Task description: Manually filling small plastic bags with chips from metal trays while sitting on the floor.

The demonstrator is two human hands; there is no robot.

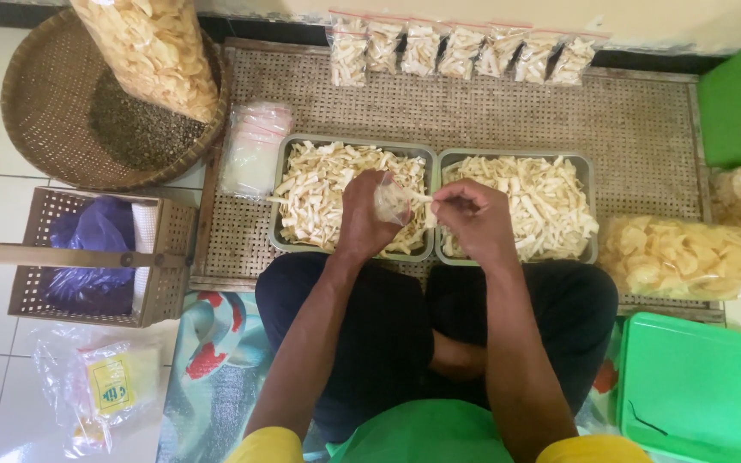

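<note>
Over the mat's near edge, left hand grips a small bag open-mouthed so right hand, fingers pinched on chips, can reach it above both trays.

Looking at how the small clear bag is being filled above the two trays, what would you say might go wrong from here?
1. The left hand holds the small clear plastic bag over the seam between the two grey metal trays; pale chips slipped in by the right hand may drop between them onto the woven mat.
2. Both trays are heaped, so strips could spill over the rims.
3. A tight grip may crush the brittle chips.
</note>
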